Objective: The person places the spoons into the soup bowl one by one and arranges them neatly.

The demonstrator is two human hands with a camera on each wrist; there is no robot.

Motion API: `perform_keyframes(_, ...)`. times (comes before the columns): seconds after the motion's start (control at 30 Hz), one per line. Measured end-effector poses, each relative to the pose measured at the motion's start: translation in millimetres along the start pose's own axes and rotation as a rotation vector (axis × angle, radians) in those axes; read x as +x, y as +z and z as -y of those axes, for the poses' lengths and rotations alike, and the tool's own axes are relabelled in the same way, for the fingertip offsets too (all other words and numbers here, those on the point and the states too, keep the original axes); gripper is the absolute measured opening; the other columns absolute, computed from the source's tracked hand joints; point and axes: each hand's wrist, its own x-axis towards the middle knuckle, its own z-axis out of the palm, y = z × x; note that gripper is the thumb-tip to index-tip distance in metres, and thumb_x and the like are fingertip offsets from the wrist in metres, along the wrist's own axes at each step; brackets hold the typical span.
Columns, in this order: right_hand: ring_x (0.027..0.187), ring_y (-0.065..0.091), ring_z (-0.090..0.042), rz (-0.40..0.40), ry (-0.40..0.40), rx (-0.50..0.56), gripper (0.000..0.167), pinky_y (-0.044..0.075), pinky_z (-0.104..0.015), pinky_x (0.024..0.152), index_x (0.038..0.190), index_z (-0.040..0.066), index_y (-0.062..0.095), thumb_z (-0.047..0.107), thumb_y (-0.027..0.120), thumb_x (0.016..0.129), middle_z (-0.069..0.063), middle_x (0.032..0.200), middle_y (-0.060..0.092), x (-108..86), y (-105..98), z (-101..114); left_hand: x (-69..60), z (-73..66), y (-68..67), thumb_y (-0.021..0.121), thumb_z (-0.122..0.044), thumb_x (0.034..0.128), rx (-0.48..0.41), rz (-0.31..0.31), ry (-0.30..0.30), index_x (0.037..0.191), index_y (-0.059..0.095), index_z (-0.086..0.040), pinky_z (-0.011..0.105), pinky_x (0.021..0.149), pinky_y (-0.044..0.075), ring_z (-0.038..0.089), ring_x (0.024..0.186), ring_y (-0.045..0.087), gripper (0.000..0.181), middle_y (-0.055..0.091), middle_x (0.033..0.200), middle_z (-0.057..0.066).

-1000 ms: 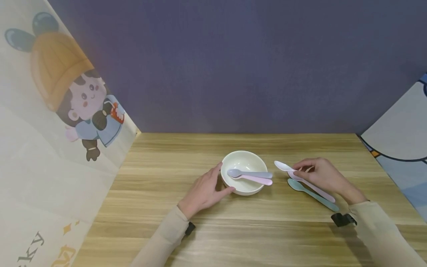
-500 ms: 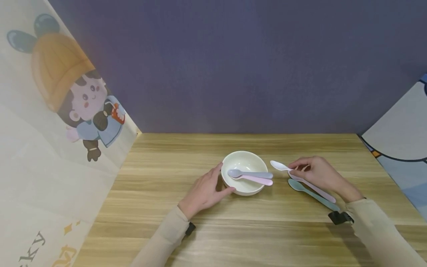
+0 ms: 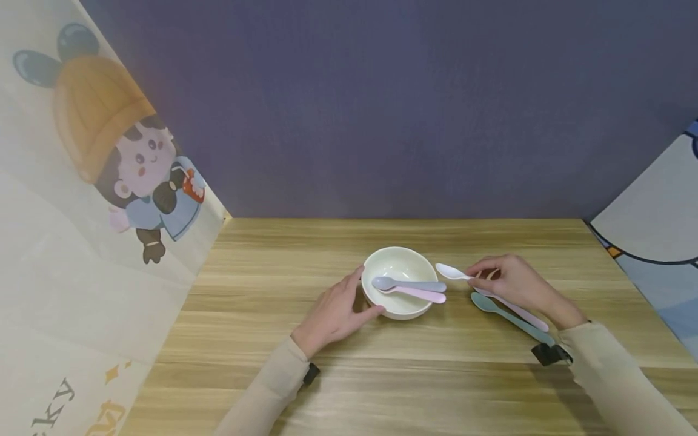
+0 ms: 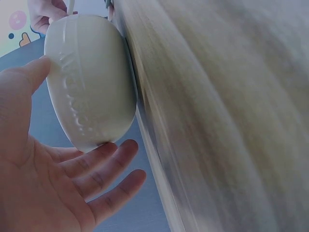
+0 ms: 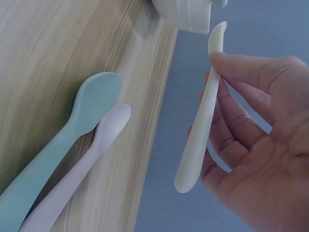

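Observation:
A cream bowl (image 3: 399,257) sits on the wooden tabletop. A grey-lavender spoon (image 3: 417,284) and a pink spoon (image 3: 422,295) rest in it, their handles over its right rim. My left hand (image 3: 334,313) touches the bowl's left side, thumb near the front, fingers spread and mostly straight along the wall (image 4: 91,96). To the right of the bowl, my right hand (image 3: 509,281) pinches a white spoon (image 3: 450,271) between thumb and fingers, near its bowl end in the right wrist view, lifted above the table. Below that hand lie a pale pink spoon (image 3: 520,312) and a green spoon (image 3: 509,316).
The wooden table (image 3: 262,339) meets a dark blue-purple wall (image 3: 403,109) at the back. A light panel with a cartoon child (image 3: 147,157) stands at the left. Another printed panel (image 3: 654,206) borders the right side.
My right hand has moved a little left with the white spoon, bringing its tip close to the bowl's right rim. The left hand and the bowl stay in place.

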Motion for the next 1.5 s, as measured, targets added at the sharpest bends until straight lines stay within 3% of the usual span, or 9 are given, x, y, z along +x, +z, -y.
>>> perform_keyframes(1.5,0.081,0.067,-0.009,0.02,-0.096,-0.002,0.014,0.056,-0.024,0.072,0.109,0.014,0.085,0.018,0.08,0.096,0.003,0.094,0.08,19.4,11.9,27.7,0.5,0.4,0.7,0.059,-0.074,0.0973,-0.007,0.017,-0.017,0.17,0.023,-0.008,0.056,0.123,0.044,0.039,0.151,0.048,0.105,0.041,0.168,0.019)
